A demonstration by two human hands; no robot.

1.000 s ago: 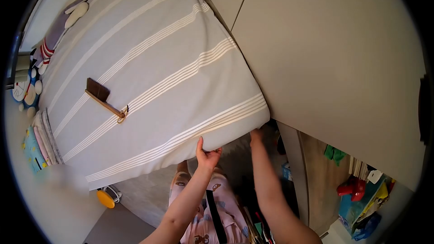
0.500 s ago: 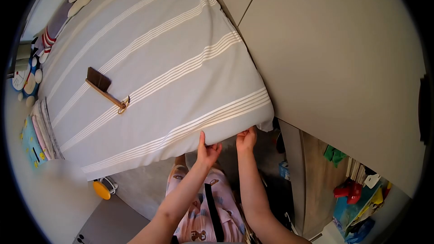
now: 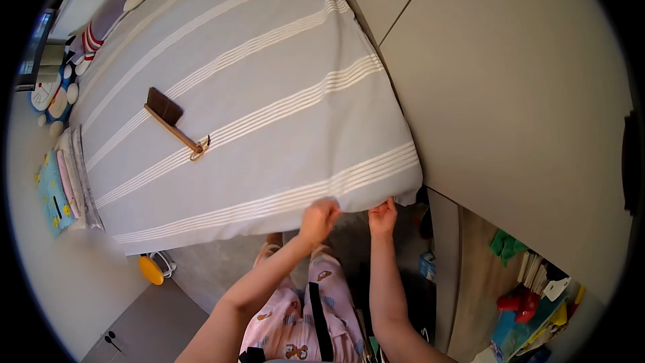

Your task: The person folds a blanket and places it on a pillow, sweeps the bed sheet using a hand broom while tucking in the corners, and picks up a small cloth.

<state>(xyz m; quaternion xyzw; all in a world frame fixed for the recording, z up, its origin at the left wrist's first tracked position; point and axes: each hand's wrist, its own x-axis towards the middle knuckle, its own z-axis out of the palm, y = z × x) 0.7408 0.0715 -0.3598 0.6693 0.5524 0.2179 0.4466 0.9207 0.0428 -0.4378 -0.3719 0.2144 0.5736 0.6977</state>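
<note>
A grey bedsheet with white stripes covers the bed, and its near edge hangs in front of me. My left hand is closed on that edge, its fingers curled and slightly blurred. Beside it, nearer the bed's right corner, my right hand pinches the sheet's hem between thumb and fingers. A bed brush with dark bristles, a wooden handle and a cord loop lies on the sheet, out of reach of both hands.
A large grey cabinet borders the bed on the right. Open shelving with books and red and green items is below it. Plush toys and folded bedding line the left side. A yellow round object stands near the lower left corner.
My left hand has gone from spread fingers with the thumb up to a closed grip at the sheet edge. My right hand keeps its pinch. The view has shifted slightly.
</note>
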